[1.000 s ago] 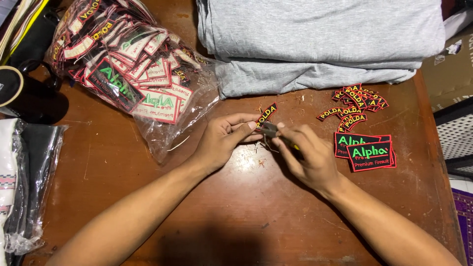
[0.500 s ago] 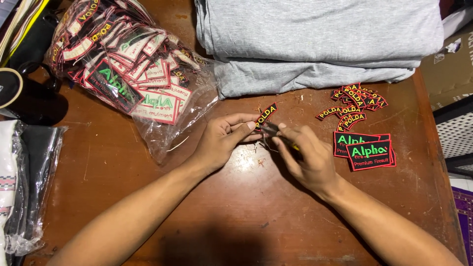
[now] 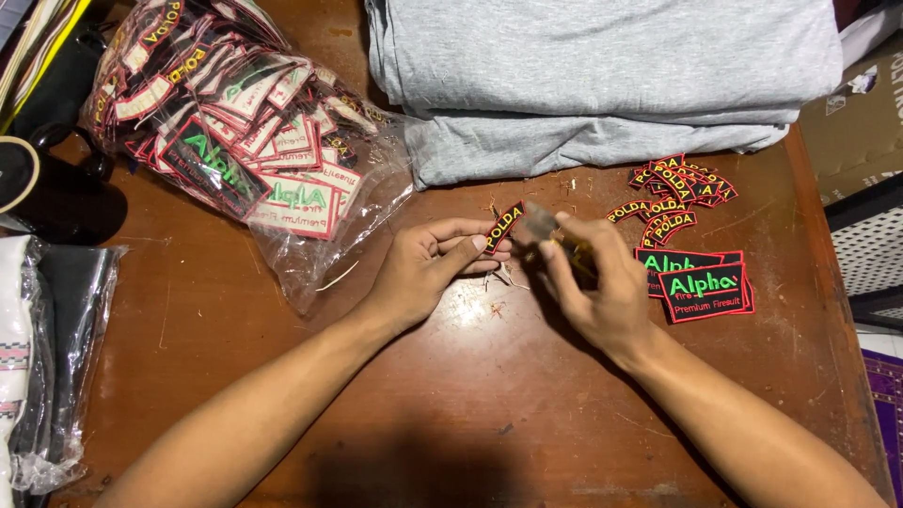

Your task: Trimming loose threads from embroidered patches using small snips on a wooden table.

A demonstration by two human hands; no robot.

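Pinching a small curved embroidered patch (image 3: 504, 227) between thumb and fingertips, the left hand (image 3: 428, 268) holds it just above the wooden table (image 3: 451, 414), long axis running from seven to one o'clock. The right hand (image 3: 597, 282) sits at three o'clock of the patch, fingers curled tight round a small metal tool (image 3: 538, 224), likely thread snips, tip almost touching the patch's upper end. Loose threads lie beneath. Finished patches (image 3: 673, 198) are piled at two o'clock; a plastic bag of patches (image 3: 235, 150) lies at ten.
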